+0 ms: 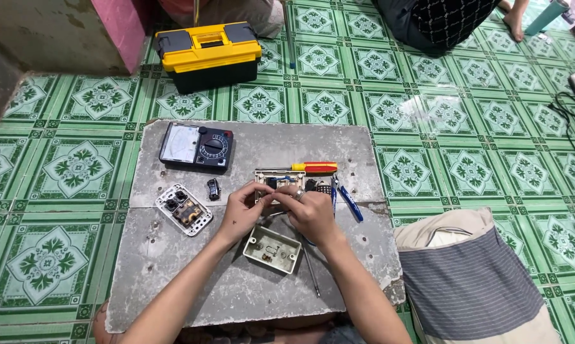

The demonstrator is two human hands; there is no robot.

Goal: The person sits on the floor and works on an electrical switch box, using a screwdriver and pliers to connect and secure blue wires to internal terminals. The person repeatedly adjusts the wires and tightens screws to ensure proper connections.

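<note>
On the grey slab (236,293), an open plastic back box (273,249) lies nearest. Just beyond it, the left hand (244,210) and right hand (310,212) meet, fingers pinched narrowly on a small part too tiny to identify. A switch plate (183,209) lies left; an analog multimeter (195,146) and red-yellow screwdriver (308,167) lie beyond.

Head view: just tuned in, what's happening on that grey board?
A person sits on the green tiled floor at a grey board. The left hand and right hand meet over a small opened electrical unit, pinching some tiny part; what it is cannot be told. A pale open box lies just below the hands. A multimeter, a white switch plate and a red-and-yellow screwdriver lie untouched. A yellow toolbox sits beyond the board.
</note>
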